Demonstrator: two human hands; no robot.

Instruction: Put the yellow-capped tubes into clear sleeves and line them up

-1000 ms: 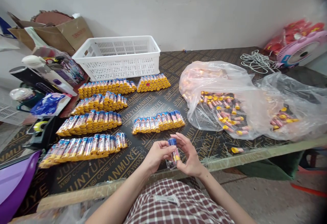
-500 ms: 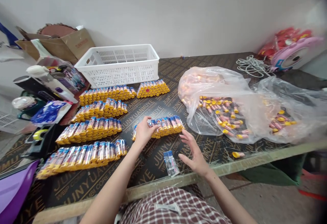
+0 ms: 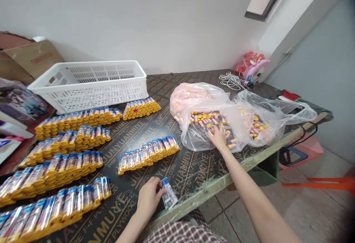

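My left hand rests near the table's front edge, its thumb and forefinger closed at the left side of a small flat stack of printed clear plastic sleeves with a blue top. My right hand reaches into the mouth of a clear plastic bag, fingers apart, touching loose pink tubes with yellow caps. Its fingertips are partly lost among them. Behind my left hand lies a row of blue-and-yellow wrapped tubes, stacked in layers.
Several more stacks of wrapped tubes fill the left side. A white plastic basket stands behind them. To the right are a second bag of tubes, a coiled white cord and a pink fan.
My left hand has left the row of wrapped tubes and come down to the sleeves. My right hand has moved right into the bag. The view has turned to the right.
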